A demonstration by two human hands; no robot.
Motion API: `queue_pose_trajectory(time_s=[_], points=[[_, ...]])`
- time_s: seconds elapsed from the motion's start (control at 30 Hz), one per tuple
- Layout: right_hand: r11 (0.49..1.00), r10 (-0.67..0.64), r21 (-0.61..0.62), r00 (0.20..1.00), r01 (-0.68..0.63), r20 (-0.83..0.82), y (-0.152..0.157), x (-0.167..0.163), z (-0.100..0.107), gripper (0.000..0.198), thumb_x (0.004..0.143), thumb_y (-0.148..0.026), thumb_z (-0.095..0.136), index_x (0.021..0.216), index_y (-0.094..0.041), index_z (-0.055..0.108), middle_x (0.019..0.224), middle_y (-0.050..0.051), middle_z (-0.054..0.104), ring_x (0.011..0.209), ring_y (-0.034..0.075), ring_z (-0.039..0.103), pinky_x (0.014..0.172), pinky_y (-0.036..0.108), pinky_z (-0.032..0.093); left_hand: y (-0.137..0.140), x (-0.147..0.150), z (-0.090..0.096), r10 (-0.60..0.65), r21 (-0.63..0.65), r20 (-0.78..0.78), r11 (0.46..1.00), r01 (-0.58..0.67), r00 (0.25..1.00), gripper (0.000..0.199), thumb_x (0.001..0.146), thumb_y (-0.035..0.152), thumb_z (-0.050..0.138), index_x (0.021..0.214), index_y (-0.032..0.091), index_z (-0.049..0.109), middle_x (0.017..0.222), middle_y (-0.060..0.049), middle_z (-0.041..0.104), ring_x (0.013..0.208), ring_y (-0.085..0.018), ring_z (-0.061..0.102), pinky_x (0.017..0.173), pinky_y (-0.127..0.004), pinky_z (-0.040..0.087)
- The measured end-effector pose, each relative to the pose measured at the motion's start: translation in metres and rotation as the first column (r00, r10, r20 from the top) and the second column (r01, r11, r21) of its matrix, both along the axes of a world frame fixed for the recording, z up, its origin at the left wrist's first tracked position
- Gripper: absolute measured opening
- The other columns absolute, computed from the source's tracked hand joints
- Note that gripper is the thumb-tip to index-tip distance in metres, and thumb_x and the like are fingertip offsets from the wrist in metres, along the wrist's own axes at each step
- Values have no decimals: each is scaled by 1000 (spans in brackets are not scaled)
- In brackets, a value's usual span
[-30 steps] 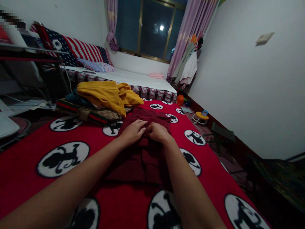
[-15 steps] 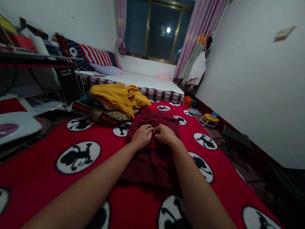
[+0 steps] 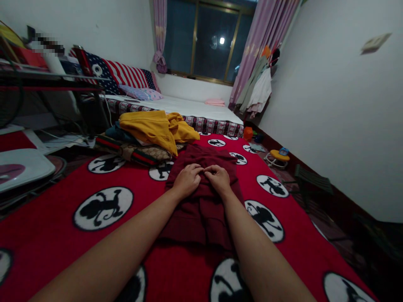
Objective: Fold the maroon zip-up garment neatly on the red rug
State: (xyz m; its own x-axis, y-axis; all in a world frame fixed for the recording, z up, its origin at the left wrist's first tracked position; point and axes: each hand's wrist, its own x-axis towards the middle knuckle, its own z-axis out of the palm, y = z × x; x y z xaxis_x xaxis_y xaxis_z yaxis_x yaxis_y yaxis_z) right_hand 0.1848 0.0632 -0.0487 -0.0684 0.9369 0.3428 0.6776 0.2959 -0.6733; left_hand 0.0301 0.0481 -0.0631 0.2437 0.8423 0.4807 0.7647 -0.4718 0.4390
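A maroon garment (image 3: 195,220) lies spread on the red blanket, its banded edge towards me and its far part wrinkled. I cannot tell its exact kind. Over its middle my left hand (image 3: 188,180) rests with fingers bent and closed on the cloth. Close beside it, my right hand (image 3: 218,178) pinches the same cloth between thumb and fingers. The fingertips of both hands nearly meet, and the bit of fabric between them is mostly hidden.
Yellow clothing (image 3: 147,126) lies on a patterned brown item (image 3: 147,153) with green-red stripes, left of the garment. The red blanket (image 3: 56,247) bears monkey prints. A bed (image 3: 189,107) stands beyond, a cluttered desk (image 3: 53,79) at left, a yellow stool (image 3: 278,156) and folding stool (image 3: 311,180) at right.
My right hand has turned a little, with its wrist and forearm shifting left and towards me. My left hand stays almost where it was on the garment.
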Motion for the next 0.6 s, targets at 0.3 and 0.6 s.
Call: queue_pose_trajectory(time_s=[0.3, 0.6], points=[[1000, 7, -7, 1000, -7, -14, 1, 1, -2, 19, 77, -30, 61, 89, -25, 75, 92, -1, 73, 81, 14, 64, 75, 24, 46, -3, -1, 4, -2, -4, 0, 1000, 2, 1000, 42, 82, 11, 42, 116, 17, 67, 127, -8, 60, 119, -22, 52, 108, -38, 41], [1000, -30, -2, 999, 30, 41, 5, 8, 8, 21, 77, -25, 57, 89, -23, 75, 90, 1, 74, 84, 16, 66, 77, 25, 48, -8, 0, 10, -19, -70, -124, 998, 10, 992, 41, 90, 19, 42, 126, 13, 62, 138, -12, 54, 131, -24, 47, 113, -38, 36]])
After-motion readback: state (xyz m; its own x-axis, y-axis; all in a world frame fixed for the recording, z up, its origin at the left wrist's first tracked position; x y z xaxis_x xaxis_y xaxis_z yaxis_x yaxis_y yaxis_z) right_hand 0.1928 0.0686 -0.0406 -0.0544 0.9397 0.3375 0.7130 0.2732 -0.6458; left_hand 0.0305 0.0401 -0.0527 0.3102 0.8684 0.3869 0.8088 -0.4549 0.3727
